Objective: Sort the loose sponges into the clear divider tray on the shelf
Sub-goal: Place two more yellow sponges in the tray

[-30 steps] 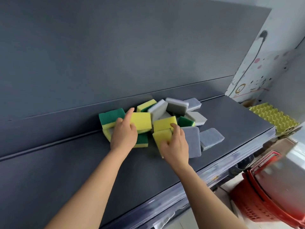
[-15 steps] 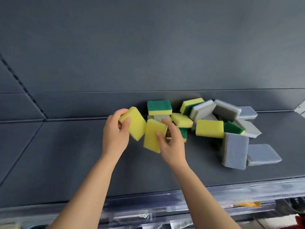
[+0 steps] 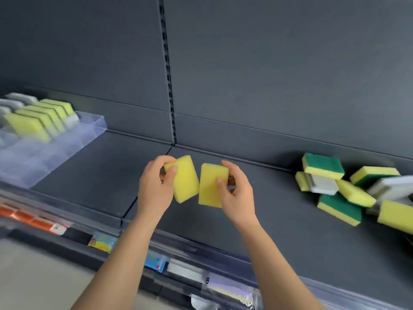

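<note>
My left hand [image 3: 156,189] grips a yellow sponge [image 3: 186,182] above the dark shelf. My right hand [image 3: 237,193] grips a second yellow sponge [image 3: 210,186] right beside it; the two sponges nearly touch. The loose sponge pile [image 3: 348,189], yellow-green and grey-white pieces, lies at the right on the shelf. The clear divider tray [image 3: 89,130] stands at the far left, with a row of upright yellow sponges [image 3: 40,119] and some grey ones behind them.
The dark shelf [image 3: 100,171] stretches bare between tray and pile. A slotted upright [image 3: 167,70] runs up the back wall. Along the shelf's front edge runs a clear label strip [image 3: 196,271]; orange packets [image 3: 29,218] sit below at the left.
Both hands have lifted a yellow sponge each from the pile and carried them left. The view has swung left, bringing the divider tray into sight.
</note>
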The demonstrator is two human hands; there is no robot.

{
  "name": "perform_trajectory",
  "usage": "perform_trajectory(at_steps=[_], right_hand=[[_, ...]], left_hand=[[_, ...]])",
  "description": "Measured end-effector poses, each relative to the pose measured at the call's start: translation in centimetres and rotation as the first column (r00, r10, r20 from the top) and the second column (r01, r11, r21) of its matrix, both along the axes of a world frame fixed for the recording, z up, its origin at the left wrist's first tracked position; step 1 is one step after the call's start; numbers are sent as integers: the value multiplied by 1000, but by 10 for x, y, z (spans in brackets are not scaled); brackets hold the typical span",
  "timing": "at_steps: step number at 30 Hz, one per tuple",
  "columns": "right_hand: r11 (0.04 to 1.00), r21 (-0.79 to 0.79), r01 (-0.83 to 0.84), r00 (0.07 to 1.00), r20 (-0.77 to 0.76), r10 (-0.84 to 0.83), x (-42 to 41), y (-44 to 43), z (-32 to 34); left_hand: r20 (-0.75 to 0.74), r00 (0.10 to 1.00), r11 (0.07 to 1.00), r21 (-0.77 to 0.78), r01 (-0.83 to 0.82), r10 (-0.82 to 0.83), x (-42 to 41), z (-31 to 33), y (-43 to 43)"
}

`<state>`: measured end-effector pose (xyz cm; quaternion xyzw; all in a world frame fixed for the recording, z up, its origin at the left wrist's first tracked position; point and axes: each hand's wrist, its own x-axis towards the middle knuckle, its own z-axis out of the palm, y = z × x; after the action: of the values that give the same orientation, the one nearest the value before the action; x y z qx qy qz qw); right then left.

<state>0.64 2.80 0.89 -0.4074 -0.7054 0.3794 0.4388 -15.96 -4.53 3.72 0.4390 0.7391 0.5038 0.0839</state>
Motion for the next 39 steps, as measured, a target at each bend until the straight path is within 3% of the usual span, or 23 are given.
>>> perform_trajectory(at_steps=[11, 20, 39], right_hand=[[976, -77, -204, 978, 21, 206, -175, -68, 3], [943, -104, -315, 946, 41, 321, -269, -97, 6], [886, -170, -430, 899, 3, 437, -486, -53, 24]], left_hand=[[-30, 999, 998, -49, -25, 23, -163, -2, -94], [141, 990, 998, -67, -15, 24, -251, 1, -139], [125, 985, 986, -132, -101, 117, -459, 22, -118]])
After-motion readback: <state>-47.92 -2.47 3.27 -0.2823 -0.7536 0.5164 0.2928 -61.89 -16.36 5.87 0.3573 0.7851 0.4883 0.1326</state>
